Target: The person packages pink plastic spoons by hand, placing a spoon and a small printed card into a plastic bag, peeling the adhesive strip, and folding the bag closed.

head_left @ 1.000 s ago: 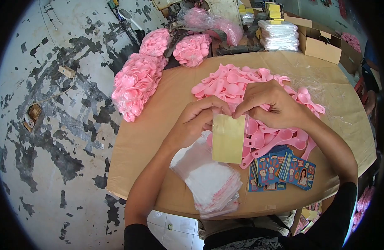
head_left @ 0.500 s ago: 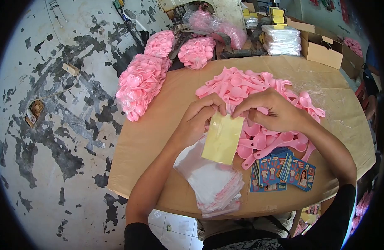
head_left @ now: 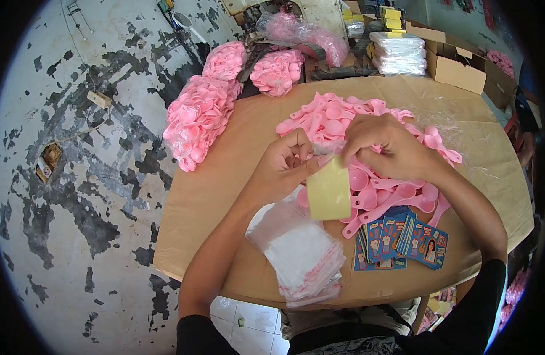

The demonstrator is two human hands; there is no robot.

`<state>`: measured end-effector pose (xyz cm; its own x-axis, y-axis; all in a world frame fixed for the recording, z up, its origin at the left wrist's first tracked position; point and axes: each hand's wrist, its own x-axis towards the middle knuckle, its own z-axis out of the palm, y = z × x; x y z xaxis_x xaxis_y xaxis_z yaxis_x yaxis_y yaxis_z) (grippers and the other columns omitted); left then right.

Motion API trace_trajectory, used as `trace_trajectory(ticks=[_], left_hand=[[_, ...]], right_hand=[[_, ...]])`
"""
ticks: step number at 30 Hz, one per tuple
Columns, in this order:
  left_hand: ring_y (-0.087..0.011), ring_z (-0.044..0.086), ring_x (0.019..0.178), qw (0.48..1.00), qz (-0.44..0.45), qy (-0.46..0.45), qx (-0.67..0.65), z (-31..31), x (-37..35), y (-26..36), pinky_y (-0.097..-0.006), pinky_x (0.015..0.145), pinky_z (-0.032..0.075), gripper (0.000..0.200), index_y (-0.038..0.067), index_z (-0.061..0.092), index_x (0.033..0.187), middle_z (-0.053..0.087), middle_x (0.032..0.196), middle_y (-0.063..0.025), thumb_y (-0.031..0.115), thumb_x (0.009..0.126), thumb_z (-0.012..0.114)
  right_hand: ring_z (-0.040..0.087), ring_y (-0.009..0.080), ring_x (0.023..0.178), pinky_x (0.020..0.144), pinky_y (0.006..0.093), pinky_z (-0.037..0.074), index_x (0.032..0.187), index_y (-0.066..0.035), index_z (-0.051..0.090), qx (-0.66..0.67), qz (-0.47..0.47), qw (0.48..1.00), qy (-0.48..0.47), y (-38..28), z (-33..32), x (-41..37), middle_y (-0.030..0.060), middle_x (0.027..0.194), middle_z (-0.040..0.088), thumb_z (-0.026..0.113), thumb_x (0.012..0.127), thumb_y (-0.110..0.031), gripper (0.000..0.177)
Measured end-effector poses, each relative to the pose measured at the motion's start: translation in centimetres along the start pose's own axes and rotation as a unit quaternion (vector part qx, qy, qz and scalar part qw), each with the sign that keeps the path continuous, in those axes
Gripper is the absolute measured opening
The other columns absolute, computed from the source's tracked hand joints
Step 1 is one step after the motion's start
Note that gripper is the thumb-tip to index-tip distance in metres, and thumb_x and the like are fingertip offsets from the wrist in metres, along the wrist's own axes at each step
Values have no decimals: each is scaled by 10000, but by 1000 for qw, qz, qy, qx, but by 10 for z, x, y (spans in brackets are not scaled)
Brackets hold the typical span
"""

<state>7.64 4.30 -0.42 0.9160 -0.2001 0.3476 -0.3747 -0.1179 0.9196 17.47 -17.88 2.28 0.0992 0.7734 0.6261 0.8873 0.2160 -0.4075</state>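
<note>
The cardboard-covered table carries everything. Against its far left edge lean filled bags of pink spoons, set away from the hands, it seems so that they leave the middle open. A loose pile of pink plastic spoons lies on a clear sheet in the middle, just under the right hand. Near the person lies a stack of clear bags, and to the right of it, touching the pile, a fanned stack of blue printed cards. All three are close to the hands, I judge for short reaches.

The left hand pinches the top edge of a small yellowish pouch between thumb and fingers, so the pouch hangs free above the stack of clear bags and the near edge of the pile. The right hand has its fingers curled narrow at the upper right corner of the pouch. Whether they grip the pouch or a spoon, I cannot tell.

The long axis of the pouch runs from the fingers towards the person, slightly tilted, with the held end far and the free end near.
</note>
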Motion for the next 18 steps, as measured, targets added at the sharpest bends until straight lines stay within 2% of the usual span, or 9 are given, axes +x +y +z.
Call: trace_trajectory(ticks=[3, 6, 9, 10, 14, 17, 18], left_hand=[[2, 471, 697, 1000, -11, 9, -26, 2, 0, 4, -181, 541, 415, 334, 104, 360, 796, 389, 718, 67, 61, 873, 682], [-1, 491, 725, 1000, 4, 19, -20, 7, 1, 6, -188, 555, 441, 360, 107, 343, 795, 377, 719, 62, 45, 863, 690], [-13, 504, 741, 999, 18, 15, -33, 13, 0, 4, -195, 576, 457, 369, 107, 333, 785, 363, 721, 61, 33, 864, 685], [-18, 506, 747, 1000, 20, 8, -17, 13, 0, 4, -198, 586, 462, 363, 107, 331, 783, 359, 723, 60, 35, 871, 677], [-31, 509, 787, 999, 44, 1, 5, 10, -1, 6, -214, 644, 476, 341, 105, 330, 773, 349, 730, 60, 61, 903, 642], [-39, 523, 836, 997, 71, -17, -28, 13, -4, 23, -221, 688, 475, 318, 102, 335, 770, 362, 733, 54, 73, 926, 611], [-41, 529, 850, 997, 69, -14, -36, 14, -5, 26, -221, 694, 475, 312, 101, 339, 771, 372, 736, 52, 70, 927, 607]], right_hand=[[568, 135, 775, 665, 299, 472, 889, -2, 620, 43, 102, 993, 36, 3, -7, -3, 63, 810, 619, 514, 810, 56, 144], [563, 110, 757, 642, 266, 486, 1011, -5, 576, 158, 188, 963, 109, -16, 5, 5, 56, 857, 599, 573, 871, -18, 140], [553, 90, 710, 614, 245, 489, 1091, -27, 551, 12, 194, 981, -2, -36, 3, 8, 43, 882, 597, 635, 891, -98, 228], [540, 79, 665, 594, 248, 478, 1055, -24, 579, 1, 200, 980, 1, -31, 4, 6, 36, 887, 603, 673, 869, -103, 223], [530, 65, 705, 589, 240, 452, 971, -1, 632, 13, 201, 979, 25, -41, -1, 10, 25, 900, 613, 667, 879, -111, 148], [521, 64, 721, 592, 237, 450, 999, 2, 635, 49, 201, 977, 49, -62, -3, 13, 30, 910, 613, 664, 881, -106, 163], [575, 103, 679, 625, 263, 489, 1030, -9, 645, 19, 174, 982, 66, -66, 0, 12, 79, 838, 646, 652, 888, -142, 195]])
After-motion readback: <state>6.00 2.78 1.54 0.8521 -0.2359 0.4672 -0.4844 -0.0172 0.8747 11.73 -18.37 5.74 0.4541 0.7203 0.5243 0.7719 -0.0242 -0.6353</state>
